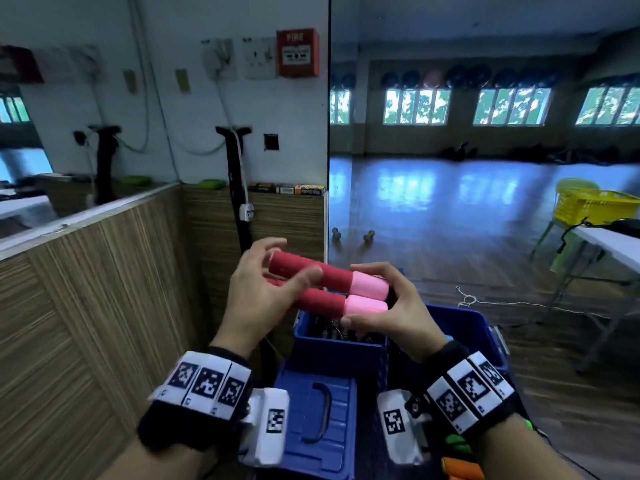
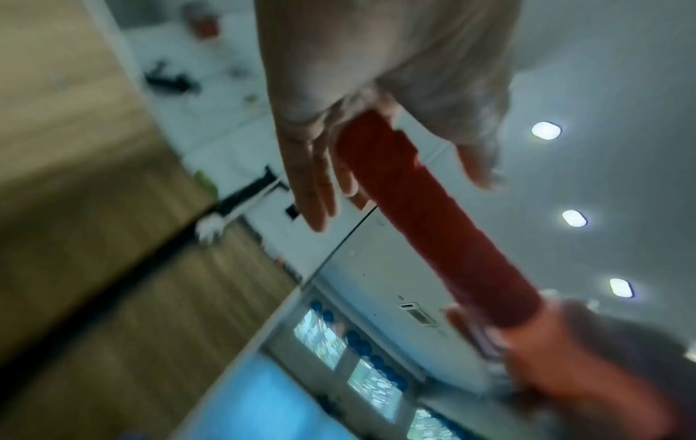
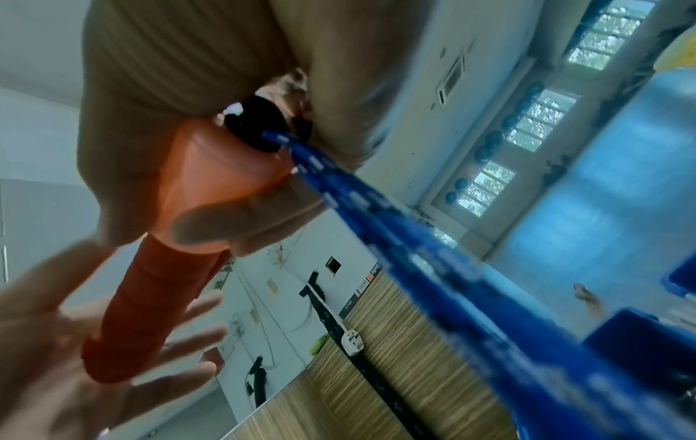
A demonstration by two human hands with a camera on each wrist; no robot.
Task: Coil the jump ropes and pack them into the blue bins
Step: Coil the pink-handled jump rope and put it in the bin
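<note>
Two red jump rope handles with pink ends lie side by side between both hands. The right hand curls around the pink ends. The left hand touches the red ends with straight fingers. A blue bin sits just below the hands.

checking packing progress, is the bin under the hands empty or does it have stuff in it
Not empty. In the head view the open blue bin below the handles shows dark items inside; they look like coiled ropes, but blur leaves that unsure.
</note>
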